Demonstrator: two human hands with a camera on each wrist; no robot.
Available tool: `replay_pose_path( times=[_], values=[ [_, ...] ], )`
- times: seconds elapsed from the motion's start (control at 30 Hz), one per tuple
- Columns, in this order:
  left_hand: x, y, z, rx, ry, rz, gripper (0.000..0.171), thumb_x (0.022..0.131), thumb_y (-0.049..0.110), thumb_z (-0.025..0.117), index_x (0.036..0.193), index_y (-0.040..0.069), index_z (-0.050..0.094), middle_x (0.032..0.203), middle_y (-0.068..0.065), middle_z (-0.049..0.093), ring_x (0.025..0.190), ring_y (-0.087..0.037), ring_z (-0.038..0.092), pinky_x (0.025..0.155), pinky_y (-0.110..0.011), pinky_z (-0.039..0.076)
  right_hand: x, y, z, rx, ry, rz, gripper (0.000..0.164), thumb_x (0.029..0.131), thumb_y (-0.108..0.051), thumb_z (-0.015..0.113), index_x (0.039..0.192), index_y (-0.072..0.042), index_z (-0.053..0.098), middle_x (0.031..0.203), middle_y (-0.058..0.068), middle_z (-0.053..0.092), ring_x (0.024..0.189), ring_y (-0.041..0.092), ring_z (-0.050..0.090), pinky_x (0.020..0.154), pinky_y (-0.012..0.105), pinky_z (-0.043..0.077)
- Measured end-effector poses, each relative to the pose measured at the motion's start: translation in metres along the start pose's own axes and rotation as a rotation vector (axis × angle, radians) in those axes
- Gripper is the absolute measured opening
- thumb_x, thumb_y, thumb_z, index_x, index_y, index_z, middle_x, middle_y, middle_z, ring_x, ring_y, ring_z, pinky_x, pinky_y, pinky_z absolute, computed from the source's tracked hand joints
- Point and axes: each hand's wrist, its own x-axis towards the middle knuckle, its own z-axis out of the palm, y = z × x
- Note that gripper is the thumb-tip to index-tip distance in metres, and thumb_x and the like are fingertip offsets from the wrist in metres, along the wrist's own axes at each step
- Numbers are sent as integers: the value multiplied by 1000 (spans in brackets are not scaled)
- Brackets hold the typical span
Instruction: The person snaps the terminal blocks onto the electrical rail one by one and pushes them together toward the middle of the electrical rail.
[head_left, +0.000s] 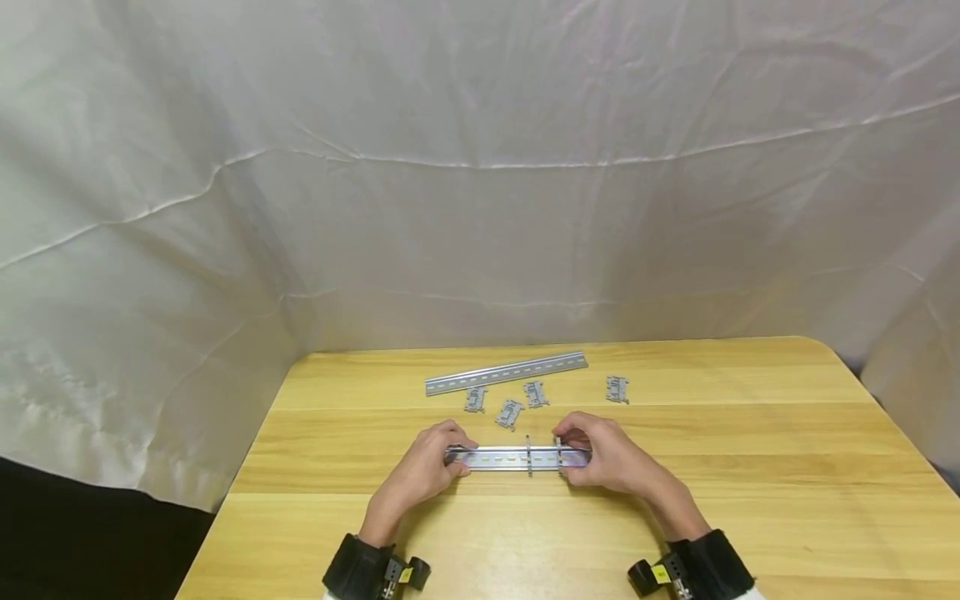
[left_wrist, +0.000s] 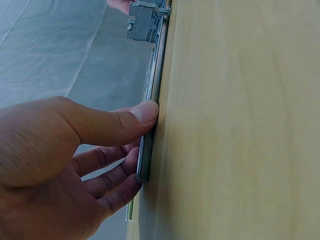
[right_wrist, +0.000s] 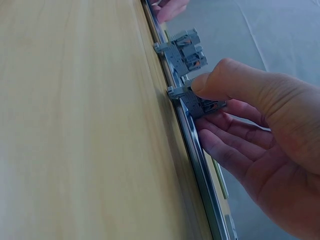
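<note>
A slotted metal DIN rail (head_left: 498, 459) lies across the table in front of me. My left hand (head_left: 431, 462) grips its left end, thumb on the near edge and fingers on the far side. Two grey terminal blocks stand crosswise on the rail's right half. My right hand (head_left: 603, 454) pinches the outer terminal block (right_wrist: 196, 102) between thumb and fingers, near the rail's right end. The inner terminal block (right_wrist: 185, 52) stands a short gap to the left, touched by neither hand. In the left wrist view a terminal block (left_wrist: 143, 22) shows at the top.
Behind the hands, a second DIN rail (head_left: 506, 372) lies slightly slanted. Loose grey terminal blocks lie on the wooden table (head_left: 525, 533): one (head_left: 476, 399), another (head_left: 509, 413), a third (head_left: 536, 394) and one farther right (head_left: 617, 388). Pale cloth (head_left: 480, 233) hangs behind the table.
</note>
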Motion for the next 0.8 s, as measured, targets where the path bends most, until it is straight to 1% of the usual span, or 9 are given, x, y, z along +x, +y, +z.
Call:
replay_pose_path(
  times=[0.37, 0.63, 0.8],
  values=[
    [0, 0, 0, 5, 10, 6, 26, 80, 1, 77, 106, 3, 75, 101, -6, 66, 92, -23, 61, 81, -39, 55, 9, -7, 11, 27, -4, -6, 50, 66, -3, 81, 112, 3, 62, 110, 14, 67, 104, 25, 65, 91, 37, 54],
    [0, -1, 0, 4, 8, 7, 26, 80, 1, 77, 106, 3, 75, 101, -5, 66, 93, -23, 62, 83, -40, 55, 15, -11, 18, -20, -4, -26, 48, 68, -8, 81, 112, 0, 63, 110, 11, 67, 103, 22, 65, 90, 35, 55],
    [1, -1, 1, -1, 8, 4, 26, 80, 1, 77, 106, 3, 76, 102, -5, 66, 92, -23, 61, 82, -39, 56, 17, -12, 21, 10, -11, -15, 48, 69, -8, 80, 113, 0, 62, 112, 10, 66, 105, 22, 65, 91, 33, 54]
  ],
)
